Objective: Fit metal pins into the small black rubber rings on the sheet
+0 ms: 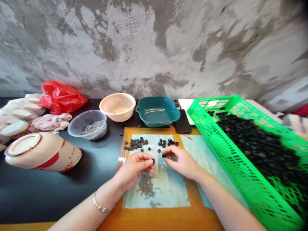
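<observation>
Between the thumb and fingers of my left hand [137, 166] is a small black part [153, 160], mostly covered by the fingertips. My right hand [181, 160] pinches a small round black cap [164, 155] a short way to the right, apart from the left one. Beyond the left hand lies a loose group of black rings [136, 144] with holes. Farther right, behind the right hand, sit several black caps [169, 141]. Close below my left hand, a pile of thin metal pins [146, 186] rests on the pale blue sheet [173, 192].
A green crate [216, 144] full of black parts stands at the right. Along the back are a clear bowl [88, 128] of metal pins, a pink bowl [117, 107], a teal basin [157, 112] and a phone [182, 122]. A large container [45, 152] stands left, near a red bag [62, 96].
</observation>
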### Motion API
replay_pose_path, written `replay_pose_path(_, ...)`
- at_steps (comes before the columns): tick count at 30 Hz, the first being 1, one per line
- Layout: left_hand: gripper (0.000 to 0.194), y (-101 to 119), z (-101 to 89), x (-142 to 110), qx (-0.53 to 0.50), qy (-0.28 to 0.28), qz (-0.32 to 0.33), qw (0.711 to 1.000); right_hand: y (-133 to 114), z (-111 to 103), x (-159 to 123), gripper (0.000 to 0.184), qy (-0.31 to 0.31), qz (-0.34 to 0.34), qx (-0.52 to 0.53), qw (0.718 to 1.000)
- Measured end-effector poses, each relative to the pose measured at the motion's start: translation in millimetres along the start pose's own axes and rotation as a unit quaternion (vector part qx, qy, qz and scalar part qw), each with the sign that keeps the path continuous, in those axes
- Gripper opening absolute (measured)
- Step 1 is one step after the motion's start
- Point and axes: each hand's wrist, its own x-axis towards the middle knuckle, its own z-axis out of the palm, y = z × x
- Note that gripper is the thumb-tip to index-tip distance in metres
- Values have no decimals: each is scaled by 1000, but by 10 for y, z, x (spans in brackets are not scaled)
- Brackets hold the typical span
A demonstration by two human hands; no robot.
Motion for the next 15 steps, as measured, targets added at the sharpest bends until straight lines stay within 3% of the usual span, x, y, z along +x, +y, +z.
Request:
replay_pose_path(6, 35, 7, 0, -10, 31, 12, 14, 999, -78, 65, -19, 26, -32, 43, 95, 994)
replay_pose_path(12, 36, 19, 15, -18, 46, 22, 40, 998, -88, 141, -58, 17, 43, -4, 107, 993)
replay_pose_path(15, 35, 18, 23, -25, 47, 30, 47, 997, -115, 177, -85, 21, 47, 16, 140, 989)
